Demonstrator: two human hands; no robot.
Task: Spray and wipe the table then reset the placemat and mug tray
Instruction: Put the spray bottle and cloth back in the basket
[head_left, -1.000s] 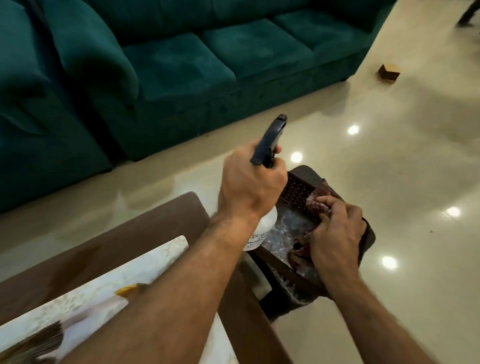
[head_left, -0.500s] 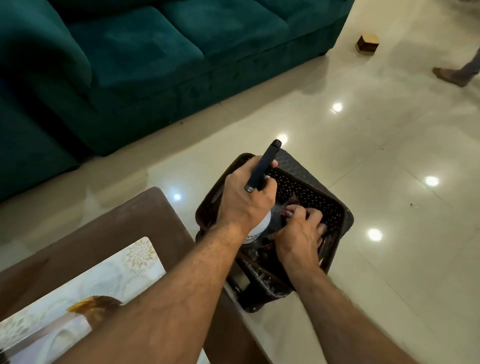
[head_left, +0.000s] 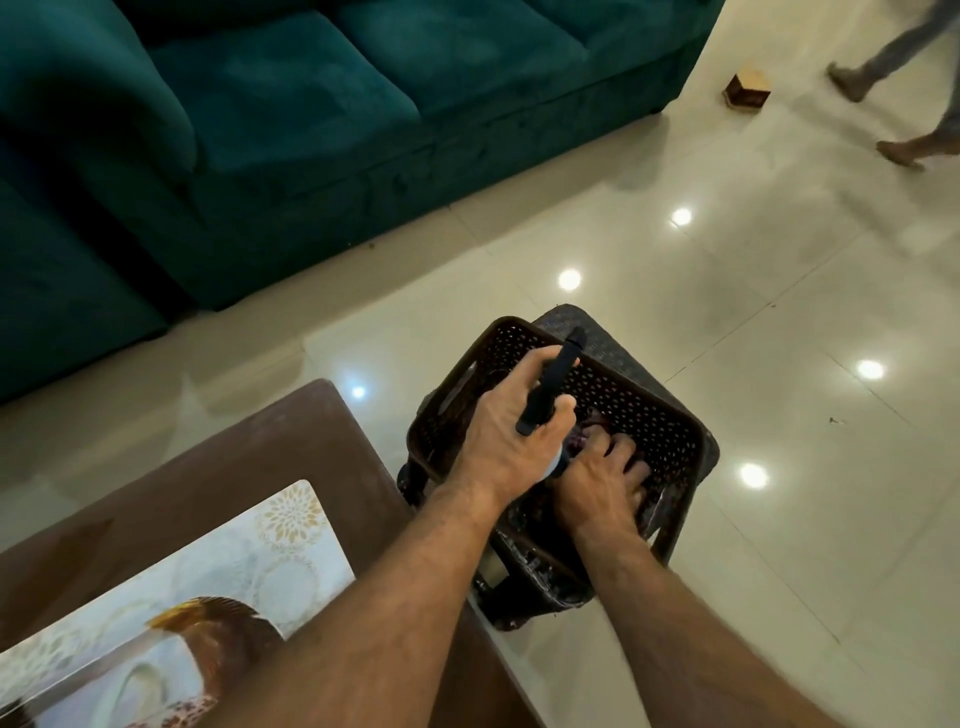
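Spray bottle (head_left: 551, 387) clenched in left hand (head_left: 511, 439), kept upright & ready. Right hand (head_left: 602, 486) pressed into basket (head_left: 670, 431), fingers curled on cloth (head_left: 584, 434), prob. for wiping table (head_left: 260, 452).

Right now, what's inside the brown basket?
In the brown basket: the right hand pressing on a dark reddish cloth, and the lower end of the spray bottle held by the left hand. The hands cover the rest.

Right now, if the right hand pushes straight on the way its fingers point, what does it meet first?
Probably the perforated far wall of the dark brown basket. The right hand reaches down inside it, fingers spread on a dark reddish cloth, pointing away from the person. Depth is unclear, so the gap cannot be judged.
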